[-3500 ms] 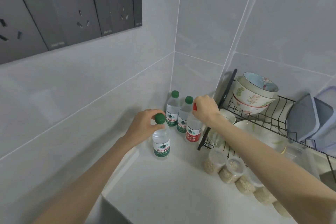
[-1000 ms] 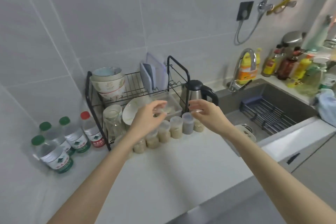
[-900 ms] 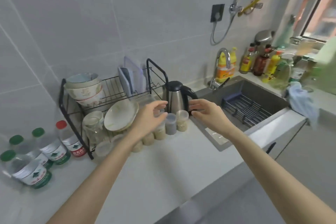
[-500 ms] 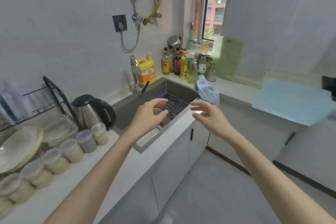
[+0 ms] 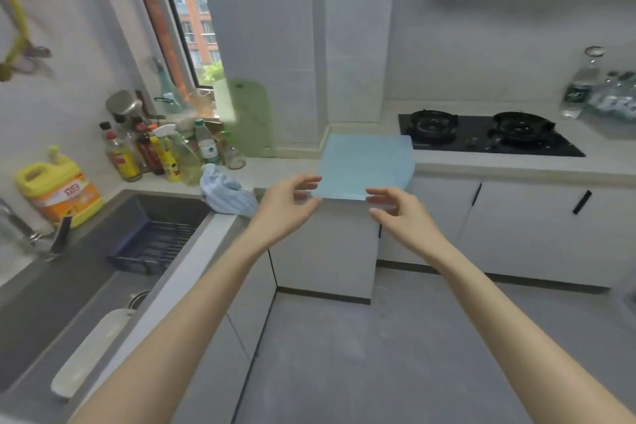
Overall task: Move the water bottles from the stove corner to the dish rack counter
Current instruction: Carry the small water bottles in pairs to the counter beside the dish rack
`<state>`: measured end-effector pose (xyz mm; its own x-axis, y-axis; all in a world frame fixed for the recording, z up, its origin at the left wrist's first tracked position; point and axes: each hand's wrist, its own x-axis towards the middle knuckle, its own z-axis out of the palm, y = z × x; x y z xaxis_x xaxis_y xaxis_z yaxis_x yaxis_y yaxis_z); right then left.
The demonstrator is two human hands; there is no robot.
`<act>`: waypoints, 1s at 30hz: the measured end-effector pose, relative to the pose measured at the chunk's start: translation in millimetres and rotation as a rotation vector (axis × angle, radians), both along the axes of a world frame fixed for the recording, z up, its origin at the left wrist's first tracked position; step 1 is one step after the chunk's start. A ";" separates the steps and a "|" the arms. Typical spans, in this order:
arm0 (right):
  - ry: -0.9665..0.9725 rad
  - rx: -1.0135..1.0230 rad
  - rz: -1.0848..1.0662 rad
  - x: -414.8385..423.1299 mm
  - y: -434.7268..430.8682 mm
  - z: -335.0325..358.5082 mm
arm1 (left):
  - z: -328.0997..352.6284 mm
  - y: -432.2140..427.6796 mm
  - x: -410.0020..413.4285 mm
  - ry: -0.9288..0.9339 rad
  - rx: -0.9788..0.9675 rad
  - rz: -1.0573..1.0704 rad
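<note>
Several clear water bottles [image 5: 611,98] stand blurred on the counter at the far right, just past the black gas stove [image 5: 481,132]; the tallest one [image 5: 581,86] has a white cap. My left hand [image 5: 287,206] and my right hand [image 5: 401,212] are held out in mid-air in front of me, fingers spread, holding nothing. Both are well short of the bottles, over the floor in front of the corner cabinet. The dish rack is out of view.
A grey sink [image 5: 86,258] with a dark rack inside lies at left, with a yellow detergent jug [image 5: 58,189] and several sauce bottles [image 5: 155,151] behind it. A blue mat [image 5: 368,165] and a blue cloth [image 5: 225,193] lie on the corner counter. Grey floor is below.
The view has swung right from the dish rack and its placed bottles, past the sink, to the stove side. Both hands stay empty and open out in front.
</note>
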<state>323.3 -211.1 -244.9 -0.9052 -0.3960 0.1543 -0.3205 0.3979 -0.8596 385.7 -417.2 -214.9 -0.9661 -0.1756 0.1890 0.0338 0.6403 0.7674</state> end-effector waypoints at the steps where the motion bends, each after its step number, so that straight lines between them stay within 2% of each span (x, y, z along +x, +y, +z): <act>1: 0.000 -0.004 -0.044 -9.7 12.3 -0.7 | -0.7 10.3 -18.0 0.002 0.010 -0.030; 18: 0.034 0.037 -0.564 -202.1 162.8 29.2 | 12.6 156.7 -326.8 -0.021 0.092 -0.528; 30: 0.097 0.036 -0.859 -300.1 297.5 35.6 | 23.3 310.8 -485.2 -0.004 0.136 -0.803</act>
